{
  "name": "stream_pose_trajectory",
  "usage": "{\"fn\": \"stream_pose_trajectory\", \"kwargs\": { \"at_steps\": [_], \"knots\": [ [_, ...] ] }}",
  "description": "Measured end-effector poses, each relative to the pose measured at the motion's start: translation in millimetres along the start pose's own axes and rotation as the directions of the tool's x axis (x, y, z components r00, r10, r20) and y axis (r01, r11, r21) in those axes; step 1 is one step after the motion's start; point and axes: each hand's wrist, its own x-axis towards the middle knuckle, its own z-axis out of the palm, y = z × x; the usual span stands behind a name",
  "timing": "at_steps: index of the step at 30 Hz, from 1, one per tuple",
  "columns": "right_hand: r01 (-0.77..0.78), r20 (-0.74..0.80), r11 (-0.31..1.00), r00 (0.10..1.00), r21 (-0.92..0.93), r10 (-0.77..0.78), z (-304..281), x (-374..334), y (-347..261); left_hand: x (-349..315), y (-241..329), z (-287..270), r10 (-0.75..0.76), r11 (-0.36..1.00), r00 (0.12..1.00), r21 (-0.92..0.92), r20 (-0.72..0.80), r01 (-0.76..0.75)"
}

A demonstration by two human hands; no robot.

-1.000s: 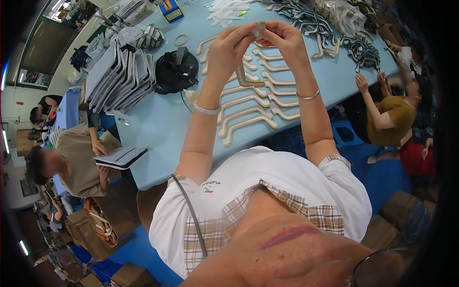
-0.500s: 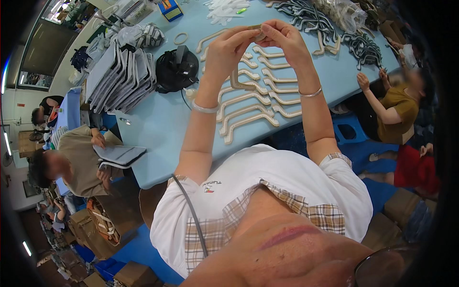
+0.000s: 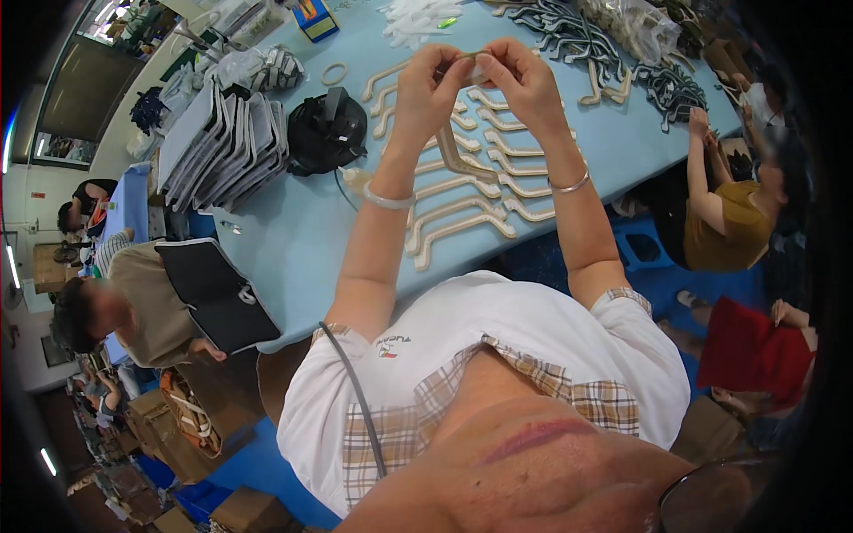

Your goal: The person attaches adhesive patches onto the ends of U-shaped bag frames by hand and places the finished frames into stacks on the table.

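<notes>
Both my hands are raised over the blue table, their fingertips meeting in a pinch. My left hand [image 3: 426, 96] and my right hand [image 3: 524, 87] are closed on the end of a tan, bent bag handle [image 3: 458, 160]. Its other part hangs below my fingers, over the rows. A small whitish bit shows between the fingertips; I cannot tell what it is. Beneath lie several cream-and-tan handles [image 3: 462, 219] with angled ends, side by side in two columns.
A black rounded device [image 3: 327, 131] and a stack of grey panels [image 3: 222, 147] stand left on the table [image 3: 293, 302]. Dark handles [image 3: 569, 40] lie piled at the far right, near white strips [image 3: 413, 19]. A person at left holds a black folder-like case [image 3: 218, 293]; others sit at right.
My hands shift slightly, and the hanging handle swings a little right and down. The person at left has opened out the panel. People at right have moved their arms.
</notes>
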Motion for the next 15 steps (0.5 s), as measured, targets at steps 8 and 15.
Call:
{"fn": "stream_pose_trajectory", "kwargs": {
  "at_steps": [8,15],
  "knots": [
    [-0.047,0.150,0.986,0.988,0.162,0.022,-14.9,-0.7,-1.8,-2.8,10.6,-5.3,-0.188,0.905,0.957,-0.339,0.220,0.256],
    [-0.163,0.152,0.975,0.979,0.152,0.140,-6.3,-1.4,-2.3,1.2,-0.5,-13.1,-0.171,0.973,0.964,-0.118,0.203,0.197]
  ]
}}
